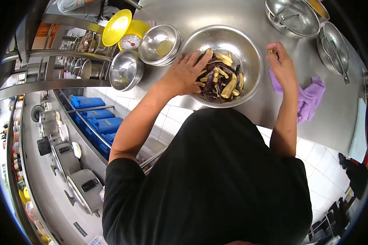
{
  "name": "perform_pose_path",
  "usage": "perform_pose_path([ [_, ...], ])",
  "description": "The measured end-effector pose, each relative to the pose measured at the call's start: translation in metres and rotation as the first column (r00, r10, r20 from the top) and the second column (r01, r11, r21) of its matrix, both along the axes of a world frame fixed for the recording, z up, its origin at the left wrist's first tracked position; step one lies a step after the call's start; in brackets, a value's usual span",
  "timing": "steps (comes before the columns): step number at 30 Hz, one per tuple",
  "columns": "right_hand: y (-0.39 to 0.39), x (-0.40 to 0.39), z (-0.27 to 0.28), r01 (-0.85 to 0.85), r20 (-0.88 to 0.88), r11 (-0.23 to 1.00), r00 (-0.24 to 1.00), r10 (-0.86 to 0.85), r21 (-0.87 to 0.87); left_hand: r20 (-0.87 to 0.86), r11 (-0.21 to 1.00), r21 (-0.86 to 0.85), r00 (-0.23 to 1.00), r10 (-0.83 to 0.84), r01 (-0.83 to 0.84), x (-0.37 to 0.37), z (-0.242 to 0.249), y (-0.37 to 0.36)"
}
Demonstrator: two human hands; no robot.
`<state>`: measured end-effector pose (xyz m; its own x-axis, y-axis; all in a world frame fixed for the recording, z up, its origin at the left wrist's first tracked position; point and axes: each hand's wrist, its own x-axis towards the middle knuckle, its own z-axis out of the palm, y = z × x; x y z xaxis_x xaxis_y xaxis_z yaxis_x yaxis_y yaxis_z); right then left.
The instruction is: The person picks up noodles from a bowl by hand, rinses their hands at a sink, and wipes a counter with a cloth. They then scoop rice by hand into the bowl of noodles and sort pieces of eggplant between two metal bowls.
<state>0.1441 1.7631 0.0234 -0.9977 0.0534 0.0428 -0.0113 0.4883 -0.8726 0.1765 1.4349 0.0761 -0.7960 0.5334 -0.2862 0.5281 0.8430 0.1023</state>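
A steel colander (pixel 253 81) holds strips of cooked-looking eggplant (pixel 230 86), pale yellow with dark purple skin. Over the colander's left side lies my left hand (pixel 182 77), its fingers spread and its fingertips touching the eggplant. My right hand (pixel 283 67) is raised to the right of the colander, fingers curled closed around a small yellowish-brown piece (pixel 272 51) that looks like eggplant. Most of that piece is hidden by the fingers. Below the right hand, a purple cloth (pixel 308 100) lies crumpled on the steel table.
Stacked steel bowls (pixel 126 71) and a yellow kitchen scale (pixel 131 40) stand to the left. A mesh strainer (pixel 292 18) and a bowl with tongs (pixel 335 51) are at the back right. Blue bins (pixel 96 114) stand below; another person's sleeve (pixel 71 6) shows top left.
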Motion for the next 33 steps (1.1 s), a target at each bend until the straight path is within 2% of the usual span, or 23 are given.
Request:
perform_pose_path([
  [3, -0.007, 0.004, -0.012, -0.03, 0.062, 0.999, 0.998, 0.028, 0.043, -0.146, 0.981, 0.071, 0.975, -0.168, 0.179, -0.003, -0.019, 0.014],
  [4, -0.011, 0.005, -0.013, -0.04, 0.085, 0.997, 0.996, 0.034, 0.071, -0.201, 0.976, 0.047, 0.959, -0.198, 0.212, -0.005, -0.027, 0.018],
  [6, -0.021, 0.011, -0.009, -0.057, 0.133, 0.991, 0.99, 0.041, 0.121, -0.174, 0.985, 0.104, 0.978, -0.119, 0.138, -0.015, -0.032, 0.024],
  [7, -0.023, 0.012, -0.013, -0.039, 0.102, 0.987, 0.995, 0.024, 0.155, -0.154, 0.986, 0.133, 0.985, -0.082, 0.102, -0.02, -0.034, 0.027],
  [8, -0.024, 0.011, -0.02, -0.019, 0.064, 0.982, 0.998, 0.007, 0.189, -0.136, 0.956, 0.28, 0.99, -0.047, 0.084, -0.03, -0.04, 0.023],
  [12, -0.023, 0.012, -0.019, 0.005, 0.002, 0.975, 1.0, -0.006, 0.221, 0.142, 0.838, 0.515, 0.982, 0.124, -0.18, -0.061, -0.039, 0.015],
  [15, -0.02, 0.015, -0.006, -0.023, 0.081, 0.991, 0.997, 0.013, 0.133, 0.393, 0.8, 0.448, 0.892, 0.225, -0.399, -0.067, -0.012, 0.015],
  [16, -0.018, 0.014, -0.006, -0.011, 0.087, 0.993, 0.996, 0.0, 0.121, 0.533, 0.71, 0.531, 0.833, 0.145, -0.463, -0.073, -0.018, 0.008],
  [19, -0.007, 0.015, -0.01, 0.037, 0.1, 0.997, 0.994, -0.044, 0.073, 0.586, 0.705, 0.503, 0.797, 0.147, -0.5, -0.065, 0.01, 0.004],
  [20, -0.003, 0.018, -0.008, 0.064, 0.095, 0.997, 0.993, -0.069, 0.051, 0.65, 0.639, 0.531, 0.752, 0.114, -0.556, -0.061, 0.018, 0.002],
  [23, 0.021, 0.025, -0.011, 0.088, 0.057, 0.996, 0.994, -0.09, 0.029, 0.591, 0.721, 0.473, 0.789, 0.166, -0.506, -0.061, 0.043, -0.01],
  [24, 0.026, 0.031, -0.008, 0.088, 0.041, 0.996, 0.995, -0.09, 0.029, 0.436, 0.781, 0.477, 0.88, 0.188, -0.403, -0.061, 0.035, -0.019],
  [27, 0.038, 0.059, 0.013, 0.173, 0.115, 0.985, 0.979, -0.169, -0.022, 0.051, 0.976, 0.144, 0.987, 0.156, -0.161, -0.057, 0.024, -0.033],
  [28, 0.042, 0.069, 0.015, 0.204, 0.112, 0.978, 0.974, -0.197, -0.049, 0.008, 0.975, 0.168, 0.99, 0.143, -0.143, -0.051, 0.023, -0.033],
  [31, 0.054, 0.098, 0.014, 0.276, 0.096, 0.958, 0.959, -0.268, -0.079, 0.069, 0.965, 0.161, 0.977, 0.2, -0.209, -0.046, 0.027, -0.029],
  [33, 0.06, 0.118, 0.009, 0.302, 0.062, 0.953, 0.952, -0.299, -0.031, 0.115, 0.933, 0.273, 0.97, 0.212, -0.236, -0.056, 0.018, -0.031],
])
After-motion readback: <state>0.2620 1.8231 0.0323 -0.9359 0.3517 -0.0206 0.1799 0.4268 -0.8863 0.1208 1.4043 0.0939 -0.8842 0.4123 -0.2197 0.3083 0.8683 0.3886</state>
